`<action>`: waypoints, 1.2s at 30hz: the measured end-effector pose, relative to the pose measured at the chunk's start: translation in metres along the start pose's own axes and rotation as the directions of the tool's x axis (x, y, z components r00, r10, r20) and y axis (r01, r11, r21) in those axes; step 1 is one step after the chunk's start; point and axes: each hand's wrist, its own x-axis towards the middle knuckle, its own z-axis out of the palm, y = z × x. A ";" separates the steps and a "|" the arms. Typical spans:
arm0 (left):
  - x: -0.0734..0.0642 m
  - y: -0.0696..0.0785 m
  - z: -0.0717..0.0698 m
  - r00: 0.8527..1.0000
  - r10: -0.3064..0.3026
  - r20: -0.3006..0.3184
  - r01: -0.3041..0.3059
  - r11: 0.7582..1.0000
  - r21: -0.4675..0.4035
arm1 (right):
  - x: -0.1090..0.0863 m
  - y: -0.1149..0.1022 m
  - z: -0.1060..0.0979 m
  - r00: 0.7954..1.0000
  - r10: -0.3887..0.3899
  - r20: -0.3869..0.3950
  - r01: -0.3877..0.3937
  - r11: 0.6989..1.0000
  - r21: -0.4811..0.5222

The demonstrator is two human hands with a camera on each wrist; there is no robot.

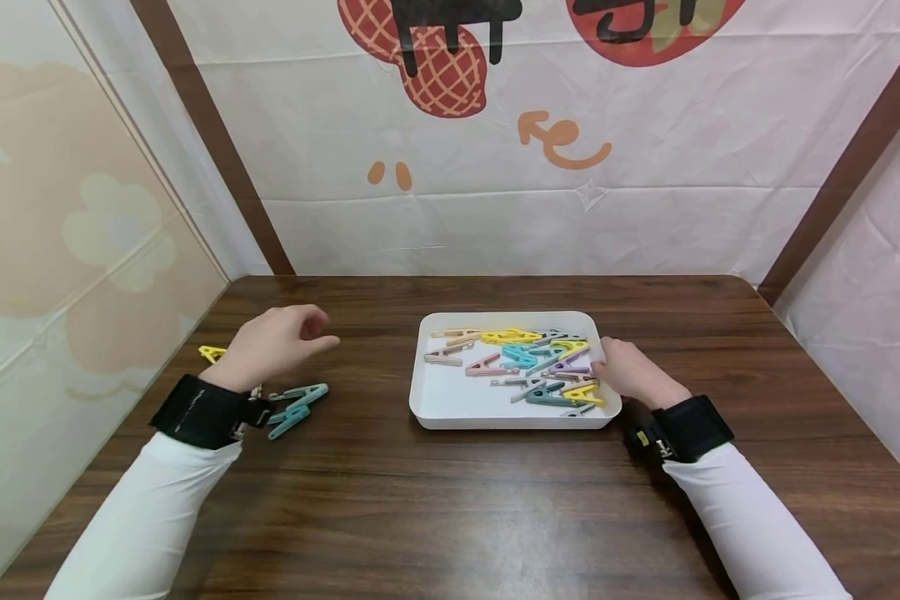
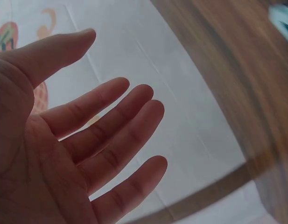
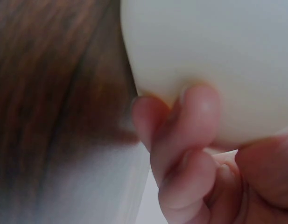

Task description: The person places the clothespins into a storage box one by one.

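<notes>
My left hand (image 1: 276, 343) is held over the left side of the table, holding nothing. In the left wrist view its fingers (image 2: 134, 98) are spread apart and loosely bent. Close by its wrist lie a green clothespin (image 1: 306, 392) and a blue-green clothespin (image 1: 288, 419), and a yellow clothespin (image 1: 212, 353) shows partly behind the hand. At the right end of a white tray (image 1: 450, 408), my right hand (image 1: 633, 372) grips the rim. Its curled fingers (image 3: 200, 112) press the tray's outer wall in the right wrist view. Several clothespins in yellow, blue, pink, beige, purple and grey lie inside.
The dark wooden table (image 1: 435, 517) has its far edge against a white printed cloth (image 1: 480, 225). Another cloth (image 1: 82, 250) hangs along the left side, and a third (image 1: 877, 275) along the right.
</notes>
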 end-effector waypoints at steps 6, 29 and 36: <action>-0.017 -0.025 0.011 0.997 -0.009 0.071 0.012 0.999 -0.037 | 0.000 0.000 0.000 1.000 0.002 0.001 -0.002 1.000 0.007; -0.033 -0.063 0.042 0.988 -0.019 0.153 0.029 0.997 -0.067 | -0.001 0.000 0.000 1.000 0.018 0.012 -0.019 0.999 0.040; -0.032 -0.063 0.043 0.989 -0.021 0.148 0.030 0.998 -0.061 | -0.001 0.001 0.000 1.000 0.006 0.012 -0.006 0.999 0.037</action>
